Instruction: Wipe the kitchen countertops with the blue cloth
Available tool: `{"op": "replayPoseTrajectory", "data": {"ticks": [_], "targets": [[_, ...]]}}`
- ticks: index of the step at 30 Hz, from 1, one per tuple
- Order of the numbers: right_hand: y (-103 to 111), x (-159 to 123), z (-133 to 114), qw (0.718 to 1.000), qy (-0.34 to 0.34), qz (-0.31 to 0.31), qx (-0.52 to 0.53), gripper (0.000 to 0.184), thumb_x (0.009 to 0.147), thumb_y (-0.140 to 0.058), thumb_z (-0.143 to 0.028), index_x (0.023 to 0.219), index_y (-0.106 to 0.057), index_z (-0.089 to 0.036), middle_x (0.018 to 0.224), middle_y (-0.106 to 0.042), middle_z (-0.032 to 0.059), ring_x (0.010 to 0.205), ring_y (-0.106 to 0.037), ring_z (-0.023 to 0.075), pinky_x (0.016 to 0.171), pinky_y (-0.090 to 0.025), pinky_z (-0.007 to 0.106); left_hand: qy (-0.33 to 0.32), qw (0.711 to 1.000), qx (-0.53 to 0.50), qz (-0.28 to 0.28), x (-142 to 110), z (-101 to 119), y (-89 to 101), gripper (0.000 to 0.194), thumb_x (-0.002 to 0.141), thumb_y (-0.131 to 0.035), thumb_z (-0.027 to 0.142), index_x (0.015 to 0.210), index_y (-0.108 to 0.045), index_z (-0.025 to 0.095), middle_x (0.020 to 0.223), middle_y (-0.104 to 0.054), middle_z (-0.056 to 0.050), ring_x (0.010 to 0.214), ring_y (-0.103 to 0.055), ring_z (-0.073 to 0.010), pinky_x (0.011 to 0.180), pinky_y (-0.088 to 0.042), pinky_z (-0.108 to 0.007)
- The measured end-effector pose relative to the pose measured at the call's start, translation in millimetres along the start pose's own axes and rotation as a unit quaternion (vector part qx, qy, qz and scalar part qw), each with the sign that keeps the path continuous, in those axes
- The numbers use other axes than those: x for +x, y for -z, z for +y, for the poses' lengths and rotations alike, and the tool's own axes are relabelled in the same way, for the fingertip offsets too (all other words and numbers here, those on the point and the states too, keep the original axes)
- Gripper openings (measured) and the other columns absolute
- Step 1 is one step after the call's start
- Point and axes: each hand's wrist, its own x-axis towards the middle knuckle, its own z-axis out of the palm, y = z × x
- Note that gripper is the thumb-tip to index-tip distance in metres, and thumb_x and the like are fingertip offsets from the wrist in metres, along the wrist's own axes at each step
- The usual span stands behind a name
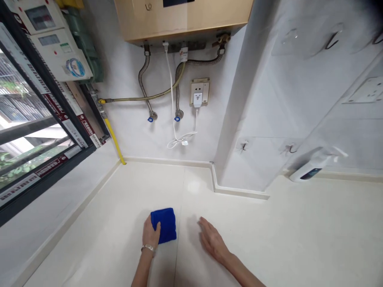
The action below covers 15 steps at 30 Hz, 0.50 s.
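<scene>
A folded blue cloth (167, 225) is held by its left edge in my left hand (151, 235), thumb on top and fingers behind it. It is just above or on the pale countertop (119, 247); which of the two I cannot tell. To the right of the cloth, apart from it, my right hand (213, 241) hovers over the counter with its fingers stretched out and nothing in them. A metal band circles my left wrist.
A white spray bottle (311, 165) stands at the back right by the wall. Above the counter hang a gold water heater (182, 24), hoses and a plugged-in white cord (172, 95). A gas meter (56, 52) and yellow pipe (113, 137) are left, beside a window.
</scene>
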Motion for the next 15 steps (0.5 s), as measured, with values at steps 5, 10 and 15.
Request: {"op": "replayPoseTrajectory", "data": {"ticks": [5, 10, 15], "targets": [[2, -35, 40, 0.989, 0.066, 0.06, -0.117, 0.045, 0.094, -0.037, -0.019, 0.135, -0.054, -0.022, 0.139, -0.059, 0.0127, 0.131, -0.054, 0.0243, 0.105, -0.053, 0.048, -0.132, 0.961, 0.238, 0.053, -11, -7, -23.6, 0.063, 0.091, -0.041, 0.041, 0.142, -0.047, 0.004, 0.155, -0.04, -0.025, 0.149, -0.03, -0.0344, 0.123, -0.027, -0.054], [1, -44, 48, 0.985, 0.112, 0.054, -0.121, 0.05, 0.094, -0.042, -0.018, 0.143, -0.045, -0.026, 0.147, -0.052, 0.0111, 0.137, -0.048, 0.026, 0.108, -0.051, 0.051, -0.151, 0.912, 0.381, 0.036, -36, -13, -83.7, 0.067, 0.086, -0.052, 0.042, 0.146, -0.045, 0.012, 0.161, -0.029, -0.024, 0.151, -0.016, -0.0457, 0.121, -0.012, -0.07], [1, -46, 51, 0.987, 0.111, 0.059, -0.096, 0.054, 0.093, -0.046, -0.021, 0.146, -0.039, -0.032, 0.146, -0.052, 0.0115, 0.133, -0.053, 0.0303, 0.104, -0.053, 0.056, -0.202, 0.9, 0.386, -0.014, -26, -22, -63.4, 0.064, 0.089, -0.05, 0.041, 0.15, -0.039, 0.026, 0.165, -0.026, -0.016, 0.153, -0.015, -0.0413, 0.123, -0.014, -0.066]]}}
